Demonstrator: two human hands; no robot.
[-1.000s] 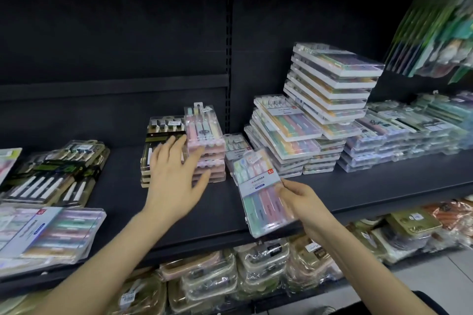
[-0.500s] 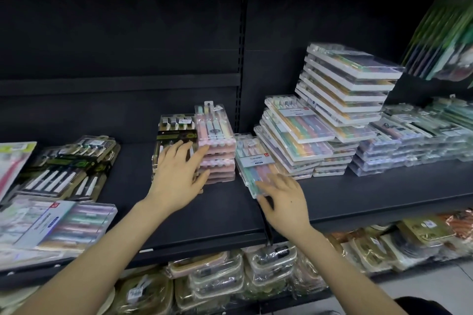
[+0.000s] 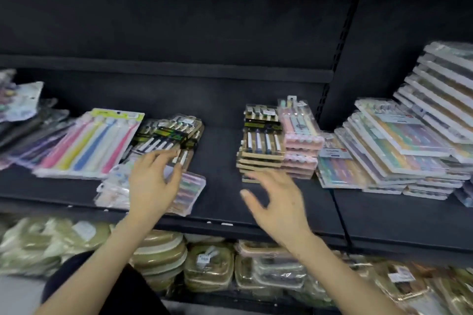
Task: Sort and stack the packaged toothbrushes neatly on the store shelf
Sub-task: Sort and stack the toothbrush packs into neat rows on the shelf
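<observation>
The dark shelf (image 3: pixel 225 202) carries squared stacks (image 3: pixel 409 140) at right, and a black-and-gold stack (image 3: pixel 261 140) mid-shelf, piled by type. Loose toothbrush packs (image 3: pixel 89 146) lie fanned at left, unsorted. The left hand (image 3: pixel 151 186) reaches over a loose black-and-gold pack (image 3: pixel 169 133), fingers (image 3: pixel 158 157) spread and bent, gripping nothing, likely to take it. The right hand (image 3: pixel 279 202) hovers empty and open just in front of the matching stack.

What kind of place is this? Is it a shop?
Most likely a shop: dark metal shelving holds stacks of packaged toothbrushes, and the wrapped packs on the shelf below carry white sticker labels.
</observation>
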